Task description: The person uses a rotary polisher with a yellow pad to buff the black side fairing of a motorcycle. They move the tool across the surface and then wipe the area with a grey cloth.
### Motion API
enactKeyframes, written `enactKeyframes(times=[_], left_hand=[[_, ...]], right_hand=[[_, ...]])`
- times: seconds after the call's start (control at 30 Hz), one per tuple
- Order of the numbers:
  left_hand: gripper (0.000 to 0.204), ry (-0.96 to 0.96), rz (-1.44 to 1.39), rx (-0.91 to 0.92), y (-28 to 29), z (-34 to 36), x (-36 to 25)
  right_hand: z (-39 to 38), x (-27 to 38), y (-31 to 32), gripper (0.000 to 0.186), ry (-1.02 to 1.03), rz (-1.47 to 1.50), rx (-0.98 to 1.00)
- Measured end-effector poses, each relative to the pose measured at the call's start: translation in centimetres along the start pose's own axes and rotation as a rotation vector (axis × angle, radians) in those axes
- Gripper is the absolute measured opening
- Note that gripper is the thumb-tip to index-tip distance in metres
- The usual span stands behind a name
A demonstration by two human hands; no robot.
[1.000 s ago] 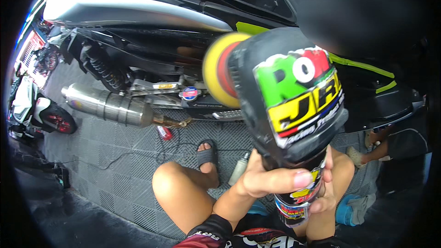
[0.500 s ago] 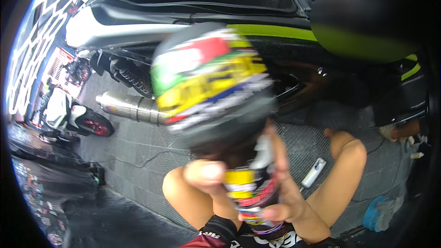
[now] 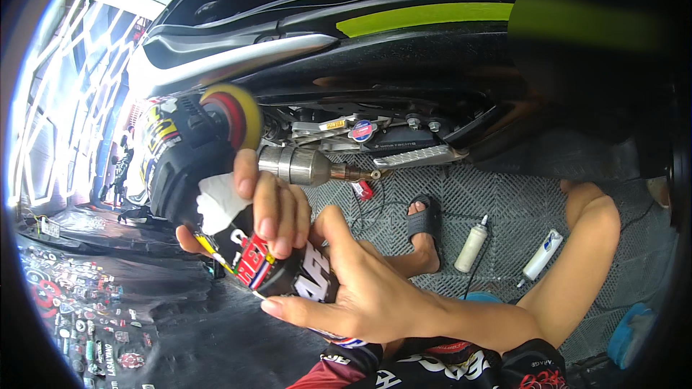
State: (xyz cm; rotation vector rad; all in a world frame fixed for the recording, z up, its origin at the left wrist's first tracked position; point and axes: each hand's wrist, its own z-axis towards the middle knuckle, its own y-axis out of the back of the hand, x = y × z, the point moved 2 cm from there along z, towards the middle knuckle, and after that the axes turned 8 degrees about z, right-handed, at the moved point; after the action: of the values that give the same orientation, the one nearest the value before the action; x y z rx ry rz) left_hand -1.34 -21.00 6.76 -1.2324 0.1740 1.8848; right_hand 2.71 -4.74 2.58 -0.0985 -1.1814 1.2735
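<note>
A handheld polisher (image 3: 173,148), dark with bright stickers, is held up on the left, tilted. Its round yellow and red pad (image 3: 241,119) points right and appears close to the black motorbike's side panel; I cannot tell whether they touch. My left hand (image 3: 270,209) is closed around the polisher's grip, fingers wrapped over the white patch and thumb on the far side; its forearm is hidden behind the tool. Nearer to me, my right hand (image 3: 364,284) is closed around the lower end of the body, thumb along its underside.
The motorbike (image 3: 404,65) with a lime stripe fills the far side. Its metal exhaust (image 3: 292,166) and footrest (image 3: 422,157) jut out below. On the grey tiled floor lie a cream squeeze bottle (image 3: 472,246), a white tube (image 3: 540,256) and a blue object (image 3: 626,335).
The polisher has swung from the centre to the left, and its pad has come into sight facing right. Both hands stay on it. The view has shifted, showing the footrest and bottle.
</note>
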Motion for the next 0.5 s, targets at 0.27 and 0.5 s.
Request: enactKeyframes(times=[0.27,0.5], left_hand=[[0.074,0.019,-0.002,-0.05,-0.9,0.4,0.6],[0.073,-0.009,-0.027,-0.098,-1.7,-0.2,1.9]], right_hand=[[0.3,0.4,0.9,0.065,-0.122,0.042,0.037],[-3.2,-0.2,1.7,0.068,-0.04,-0.022,-0.022]])
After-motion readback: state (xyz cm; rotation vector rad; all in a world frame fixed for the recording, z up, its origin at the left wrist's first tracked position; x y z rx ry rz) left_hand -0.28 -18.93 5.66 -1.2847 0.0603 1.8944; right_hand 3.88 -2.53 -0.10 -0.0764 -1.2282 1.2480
